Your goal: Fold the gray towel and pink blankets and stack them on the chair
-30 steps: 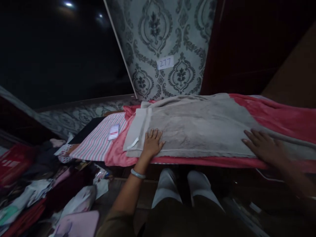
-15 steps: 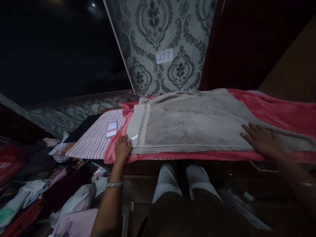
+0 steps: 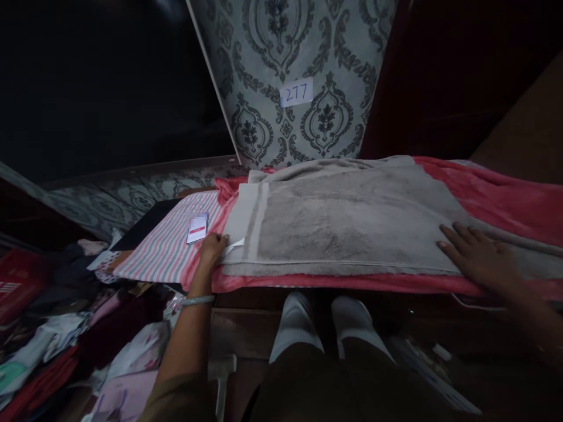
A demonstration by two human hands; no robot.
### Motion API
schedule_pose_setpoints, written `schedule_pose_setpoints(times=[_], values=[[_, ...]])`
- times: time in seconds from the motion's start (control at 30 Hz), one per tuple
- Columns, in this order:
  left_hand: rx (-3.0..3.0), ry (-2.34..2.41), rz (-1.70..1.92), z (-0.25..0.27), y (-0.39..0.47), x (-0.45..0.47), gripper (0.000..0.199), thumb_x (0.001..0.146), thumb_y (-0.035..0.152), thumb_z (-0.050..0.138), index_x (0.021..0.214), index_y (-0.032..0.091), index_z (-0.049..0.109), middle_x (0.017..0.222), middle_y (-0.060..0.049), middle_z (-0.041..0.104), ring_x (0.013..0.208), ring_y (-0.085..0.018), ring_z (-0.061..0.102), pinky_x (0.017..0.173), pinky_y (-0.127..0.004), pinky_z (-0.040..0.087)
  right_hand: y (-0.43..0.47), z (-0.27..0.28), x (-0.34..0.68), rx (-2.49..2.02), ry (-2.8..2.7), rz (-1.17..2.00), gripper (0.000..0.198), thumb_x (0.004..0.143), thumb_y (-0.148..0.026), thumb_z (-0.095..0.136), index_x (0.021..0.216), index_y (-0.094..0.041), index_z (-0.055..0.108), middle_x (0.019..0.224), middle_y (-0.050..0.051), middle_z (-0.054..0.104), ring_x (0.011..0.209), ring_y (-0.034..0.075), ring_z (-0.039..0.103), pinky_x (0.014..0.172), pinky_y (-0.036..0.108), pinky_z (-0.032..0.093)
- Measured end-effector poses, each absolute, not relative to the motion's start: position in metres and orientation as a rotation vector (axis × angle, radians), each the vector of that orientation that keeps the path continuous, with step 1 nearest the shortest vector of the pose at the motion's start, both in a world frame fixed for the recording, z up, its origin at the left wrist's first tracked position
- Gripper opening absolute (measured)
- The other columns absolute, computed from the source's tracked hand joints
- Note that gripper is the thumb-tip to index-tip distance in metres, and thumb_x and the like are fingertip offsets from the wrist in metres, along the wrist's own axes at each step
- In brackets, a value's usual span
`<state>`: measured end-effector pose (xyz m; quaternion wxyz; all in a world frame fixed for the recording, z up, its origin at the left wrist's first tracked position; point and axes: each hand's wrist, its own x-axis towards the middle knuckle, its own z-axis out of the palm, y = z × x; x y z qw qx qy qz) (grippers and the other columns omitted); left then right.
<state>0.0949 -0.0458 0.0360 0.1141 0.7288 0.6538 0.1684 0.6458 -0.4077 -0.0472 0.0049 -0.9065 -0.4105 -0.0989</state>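
A long grey plush cloth [image 3: 325, 220] lies flat, with a smooth pale band and a small white label [image 3: 234, 245] at its left end. My left hand [image 3: 212, 249] pinches that left end near the label, fingers closed on the edge. My right hand [image 3: 477, 255] rests flat on the grey cloth towards its right end, fingers spread. Underneath is a red plush cloth [image 3: 505, 196], showing along the front edge and at both ends. A striped pink, grey and white cover [image 3: 153, 252] spreads out to the left, with a lit phone [image 3: 197, 228] lying on it.
A large dark screen [image 3: 109, 82] stands at the back left, beside a patterned wall [image 3: 325, 117] bearing a paper marked 277 [image 3: 296, 92]. Heaped clothes [image 3: 57, 334] and a pink bag [image 3: 125, 395] lie at lower left. My legs [image 3: 297, 328] are below the front edge.
My left hand has shifted slightly left and closed on the grey cloth's end, tugging its lower corner left. My right hand stays flat, a little further right in view. The phone screen shows more clearly.
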Motion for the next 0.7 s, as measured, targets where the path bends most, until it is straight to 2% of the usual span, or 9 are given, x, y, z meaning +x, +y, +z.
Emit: schedule_pose_setpoints(times=[0.1,0.2,0.4,0.5,0.57,0.63,0.7], values=[[2.149,1.989,0.494,0.030,-0.048,0.099,0.024,0.090,0.033,0.050,0.089,0.016,0.068,0.095,-0.016,0.074,0.089,-0.028,0.068,0.074,-0.034,0.047,-0.407,-0.047,0.647,-2.871,-1.268,-0.233,0.068,0.100,-0.048,0.011,0.160,-0.026,0.034,0.167,0.009,0.024,0.152,0.024,0.027,0.115,0.050,0.031],[2.151,2.011,0.491,0.026,-0.051,0.100,0.027,0.093,0.033,0.046,0.093,0.016,0.067,0.100,-0.019,0.073,0.094,-0.030,0.068,0.077,-0.036,0.046,-0.406,-0.048,0.648,-2.875,-1.259,-0.234,0.065,0.101,-0.048,0.013,0.160,-0.028,0.034,0.167,0.010,0.025,0.151,0.023,0.027,0.114,0.050,0.030],[2.131,1.975,0.532,0.029,-0.056,0.098,0.026,0.093,0.033,0.046,0.091,0.018,0.067,0.097,-0.015,0.074,0.094,-0.030,0.067,0.075,-0.035,0.046,-0.405,-0.049,0.654,-2.792,-1.225,-0.206,0.060,0.100,-0.045,0.030,0.157,-0.030,0.040,0.164,0.012,0.031,0.150,0.027,0.031,0.113,0.055,0.031],[2.096,1.959,0.575,0.030,-0.058,0.097,0.026,0.092,0.033,0.045,0.091,0.019,0.067,0.096,-0.014,0.074,0.093,-0.029,0.068,0.074,-0.034,0.047,-0.397,-0.042,0.655,-2.770,-1.171,-0.177,0.055,0.096,-0.044,0.039,0.147,-0.030,0.053,0.159,0.015,0.040,0.144,0.034,0.040,0.109,0.062,0.035],[2.076,1.945,0.599,0.030,-0.059,0.097,0.027,0.091,0.033,0.045,0.090,0.019,0.067,0.095,-0.014,0.074,0.092,-0.029,0.068,0.074,-0.034,0.047,-0.380,-0.033,0.646,-2.673,-1.208,-0.239,0.050,0.094,-0.043,0.043,0.137,-0.025,0.062,0.150,0.019,0.051,0.136,0.037,0.049,0.104,0.064,0.040],[2.058,1.933,0.618,0.030,-0.060,0.097,0.028,0.090,0.035,0.045,0.089,0.019,0.068,0.093,-0.014,0.074,0.091,-0.029,0.068,0.073,-0.035,0.047,-0.350,-0.022,0.625,-2.445,-1.342,-0.292,0.045,0.092,-0.039,0.046,0.128,-0.020,0.067,0.139,0.020,0.061,0.127,0.036,0.057,0.103,0.059,0.045],[2.039,1.925,0.632,0.029,-0.062,0.096,0.031,0.091,0.039,0.044,0.089,0.019,0.068,0.092,-0.013,0.074,0.090,-0.030,0.069,0.072,-0.035,0.047,-0.307,-0.010,0.594,-2.163,-1.496,-0.238,0.040,0.091,-0.035,0.049,0.122,-0.019,0.068,0.128,0.016,0.067,0.120,0.031,0.062,0.104,0.050,0.048]])
